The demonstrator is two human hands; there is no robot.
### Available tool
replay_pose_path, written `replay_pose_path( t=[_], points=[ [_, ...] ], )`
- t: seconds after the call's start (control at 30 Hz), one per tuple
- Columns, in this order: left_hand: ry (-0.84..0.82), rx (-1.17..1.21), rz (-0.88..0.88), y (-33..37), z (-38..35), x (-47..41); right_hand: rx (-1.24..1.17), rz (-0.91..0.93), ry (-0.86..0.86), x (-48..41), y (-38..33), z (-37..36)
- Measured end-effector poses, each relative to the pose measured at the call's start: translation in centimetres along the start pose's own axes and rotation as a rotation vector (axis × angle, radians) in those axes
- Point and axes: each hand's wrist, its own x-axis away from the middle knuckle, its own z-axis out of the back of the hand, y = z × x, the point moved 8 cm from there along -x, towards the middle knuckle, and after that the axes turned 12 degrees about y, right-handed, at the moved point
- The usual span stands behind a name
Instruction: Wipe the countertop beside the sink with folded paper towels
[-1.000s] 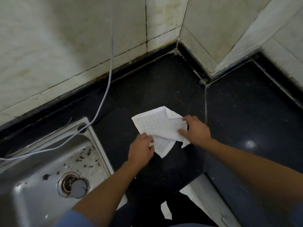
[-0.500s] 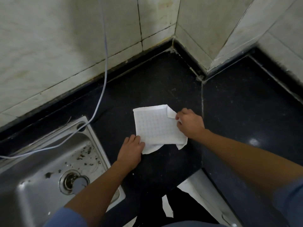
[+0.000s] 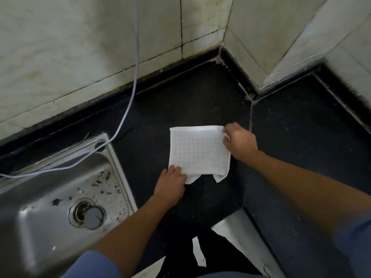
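Two opposite corners of paper towel (image 3: 198,151) pinched: left hand (image 3: 170,183) near, right hand (image 3: 239,143) far, hands apart, likely keeping folded sheet flat on table (image 3: 200,93) for wiping.

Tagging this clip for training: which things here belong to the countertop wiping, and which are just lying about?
Job: paper towel, held at opposite corners by left hand and right hand; countertop.
Just there: sink, drain plug, cord, wall tiles.
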Motion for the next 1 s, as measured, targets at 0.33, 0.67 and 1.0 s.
replay_pose_path(
  t=[0.33,0.67,1.0],
  points=[
    [0.089,0.154,-0.046,-1.2,1.5,-0.1,0.129,0.468,-0.186,12.8,-1.5,-3.6],
    [-0.094,-0.011,-0.278,0.2,-0.7,3.7,0.065,0.500,-0.239,16.4,0.9,-1.8],
    [0.046,0.424,0.110,-5.0,2.9,1.3,-0.349,-0.188,-0.252,12.2,2.9,0.1]
  ],
)
